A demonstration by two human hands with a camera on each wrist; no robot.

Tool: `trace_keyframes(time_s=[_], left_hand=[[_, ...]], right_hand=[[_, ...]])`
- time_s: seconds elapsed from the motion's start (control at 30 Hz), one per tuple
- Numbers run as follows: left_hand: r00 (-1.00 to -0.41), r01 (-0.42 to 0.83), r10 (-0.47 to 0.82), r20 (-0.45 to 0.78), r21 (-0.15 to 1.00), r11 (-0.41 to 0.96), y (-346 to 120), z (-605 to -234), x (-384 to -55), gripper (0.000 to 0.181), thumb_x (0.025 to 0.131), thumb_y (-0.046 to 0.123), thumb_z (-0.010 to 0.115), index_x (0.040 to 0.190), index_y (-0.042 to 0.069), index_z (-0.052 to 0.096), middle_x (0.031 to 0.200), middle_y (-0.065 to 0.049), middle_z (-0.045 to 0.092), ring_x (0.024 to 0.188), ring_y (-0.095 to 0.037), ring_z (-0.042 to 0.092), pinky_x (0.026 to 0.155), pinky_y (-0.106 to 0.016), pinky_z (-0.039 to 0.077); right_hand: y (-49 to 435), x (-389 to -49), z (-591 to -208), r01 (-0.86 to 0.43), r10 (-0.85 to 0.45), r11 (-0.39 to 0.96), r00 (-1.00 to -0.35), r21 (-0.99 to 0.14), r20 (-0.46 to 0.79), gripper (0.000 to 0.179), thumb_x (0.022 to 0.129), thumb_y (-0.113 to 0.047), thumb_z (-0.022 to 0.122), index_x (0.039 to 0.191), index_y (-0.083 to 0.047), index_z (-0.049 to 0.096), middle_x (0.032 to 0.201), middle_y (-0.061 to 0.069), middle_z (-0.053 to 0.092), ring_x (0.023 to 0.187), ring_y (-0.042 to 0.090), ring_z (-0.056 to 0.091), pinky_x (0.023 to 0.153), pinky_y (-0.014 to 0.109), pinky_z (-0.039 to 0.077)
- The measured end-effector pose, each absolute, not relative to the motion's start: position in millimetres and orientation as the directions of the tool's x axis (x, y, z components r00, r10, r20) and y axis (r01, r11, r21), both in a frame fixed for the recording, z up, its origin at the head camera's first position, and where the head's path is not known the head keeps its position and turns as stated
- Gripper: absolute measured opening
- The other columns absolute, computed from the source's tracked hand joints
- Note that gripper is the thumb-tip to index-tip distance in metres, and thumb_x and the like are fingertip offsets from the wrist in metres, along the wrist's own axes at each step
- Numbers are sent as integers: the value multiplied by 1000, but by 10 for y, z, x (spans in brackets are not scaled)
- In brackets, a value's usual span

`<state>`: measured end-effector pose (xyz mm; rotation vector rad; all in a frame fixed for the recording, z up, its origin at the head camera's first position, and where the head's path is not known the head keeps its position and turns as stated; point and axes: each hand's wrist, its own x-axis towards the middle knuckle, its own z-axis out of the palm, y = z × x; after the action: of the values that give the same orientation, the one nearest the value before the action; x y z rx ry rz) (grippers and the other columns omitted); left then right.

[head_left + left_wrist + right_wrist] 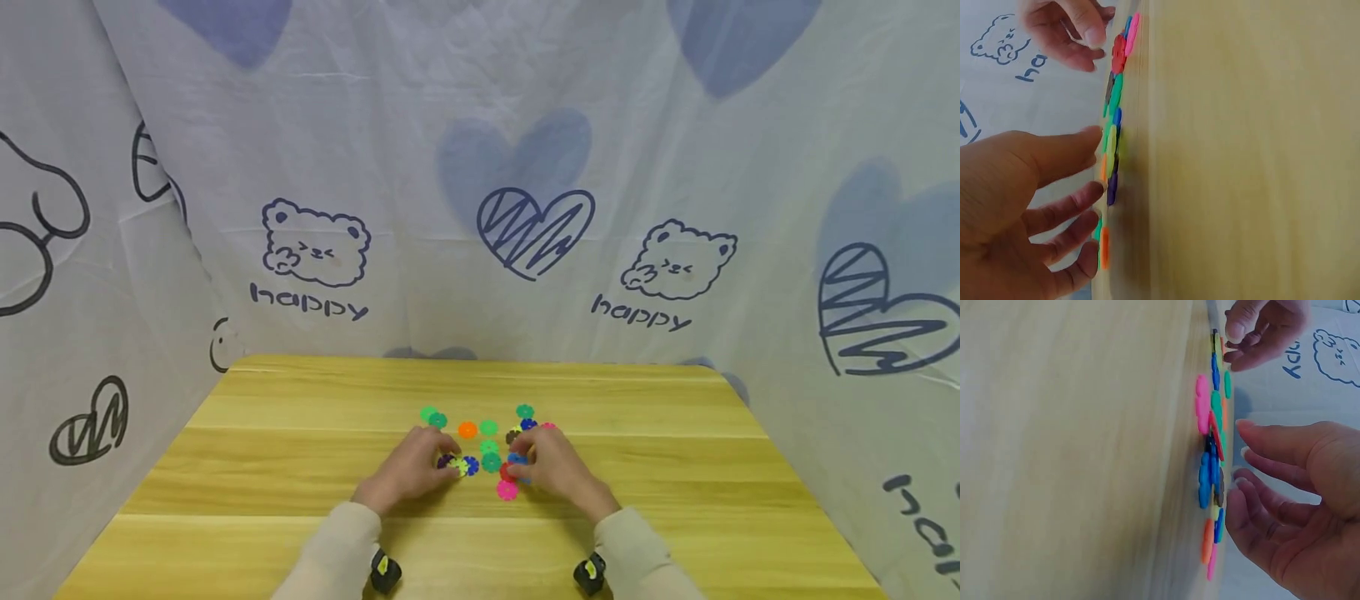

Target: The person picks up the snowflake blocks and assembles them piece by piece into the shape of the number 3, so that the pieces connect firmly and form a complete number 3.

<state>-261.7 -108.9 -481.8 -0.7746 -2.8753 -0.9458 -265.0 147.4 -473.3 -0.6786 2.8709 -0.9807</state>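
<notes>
My left hand hovers low over the table, its thumb and fingers loosely bent and apart. Just past its fingertips lie a yellow snowflake disc, a dark purple disc and a blue disc. My right hand is held over the right part of the spread, thumb and fingers separated, with nothing pinched between them. Closest to it are a red disc and blue discs, some overlapping. A pink disc lies in front of the red one. The right hand partly hides the discs beneath it.
Between the hands are green discs and an orange disc. Farther back lie two green discs at left and a teal disc at right. A printed cloth hangs behind the wooden table.
</notes>
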Motion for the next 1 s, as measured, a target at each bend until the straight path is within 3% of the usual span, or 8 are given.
trace_keyframes(time_s=[0.27, 0.4, 0.6, 1.0], left_hand=[[-875, 470, 449, 179, 533, 703, -1043, -4869, -2619, 24, 85, 12, 83, 106, 0, 78, 104, -11, 74, 100, -26, 59, 92, -49, 52], [-879, 465, 442, 179, 532, 708, -1034, -4874, -2627, 22, 86, 11, 83, 105, 1, 78, 103, -11, 73, 100, -25, 58, 92, -49, 52], [-871, 480, 452, 192, 523, 704, -1017, -4856, -2646, 19, 85, 9, 84, 101, 3, 75, 100, -11, 72, 97, -24, 59, 89, -47, 53], [-876, 464, 451, 172, 558, 688, -1011, -4851, -2634, 17, 87, 5, 81, 97, 8, 68, 84, -3, 65, 77, -15, 54, 71, -31, 48]], right_hand=[[1419, -2641, -4800, -391, -400, 743, -910, -543, 109, 19, 85, -14, 86, 98, -3, 77, 98, 10, 75, 88, 19, 65, 79, 39, 59], [1405, -2650, -4820, -404, -408, 737, -905, -542, 120, 13, 85, -13, 86, 91, -5, 77, 91, 7, 75, 82, 16, 65, 74, 34, 58], [1407, -2642, -4816, -410, -396, 727, -906, -551, 152, 12, 84, -9, 85, 86, -6, 73, 80, 2, 67, 71, 11, 53, 63, 22, 46], [1425, -2631, -4823, -404, -398, 691, -905, -599, 151, 16, 84, -5, 84, 86, -6, 68, 76, 0, 64, 69, 9, 53, 60, 19, 45]])
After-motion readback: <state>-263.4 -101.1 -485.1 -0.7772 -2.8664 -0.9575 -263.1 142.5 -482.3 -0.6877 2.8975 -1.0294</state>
